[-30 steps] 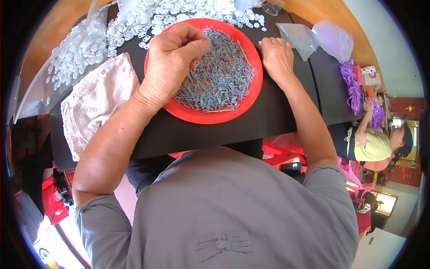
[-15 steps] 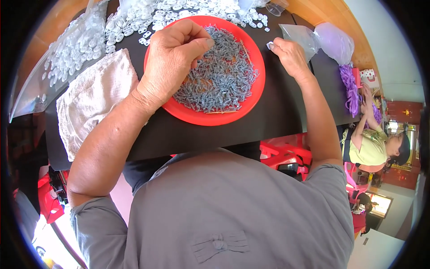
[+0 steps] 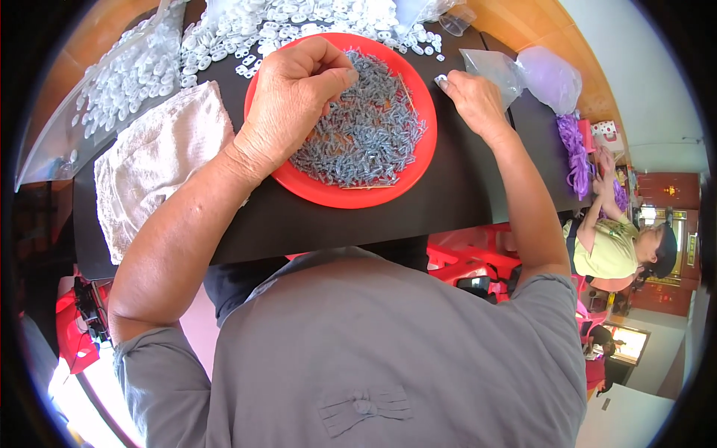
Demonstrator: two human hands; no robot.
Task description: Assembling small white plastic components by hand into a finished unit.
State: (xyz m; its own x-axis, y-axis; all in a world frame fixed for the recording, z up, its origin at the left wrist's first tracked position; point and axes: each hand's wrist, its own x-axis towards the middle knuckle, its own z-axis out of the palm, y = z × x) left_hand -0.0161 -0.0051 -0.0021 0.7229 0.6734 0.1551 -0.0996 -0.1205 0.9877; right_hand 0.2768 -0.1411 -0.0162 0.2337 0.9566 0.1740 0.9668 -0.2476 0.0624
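Observation:
A round red plate (image 3: 340, 200) holds a heap of small blue-grey translucent plastic pieces (image 3: 362, 153). Over its left part is my left hand (image 3: 302, 93), closed in a pinch with thumb against curled fingers; whatever lies between the tips is hidden. To the right of the plate, my right hand (image 3: 474, 101) is closed too, its fingertips gripping a small white plastic piece (image 3: 441, 79). Many white oval plastic pieces with holes (image 3: 287, 26) lie loose beyond the plate.
A clear bag of white pieces (image 3: 123, 86) and a pale cloth (image 3: 164, 157) lie at left. Beyond my right hand sit plastic bags (image 3: 550, 75) and purple cord (image 3: 573, 157). Red stools (image 3: 478, 257) stand below the dark table's edge (image 3: 314, 246). Another person (image 3: 616, 243) sits at far right.
The whole view has shifted slightly. My right hand, still pinching the white piece, has come a little nearer the table's front edge. My left hand keeps its pinch over the plate.

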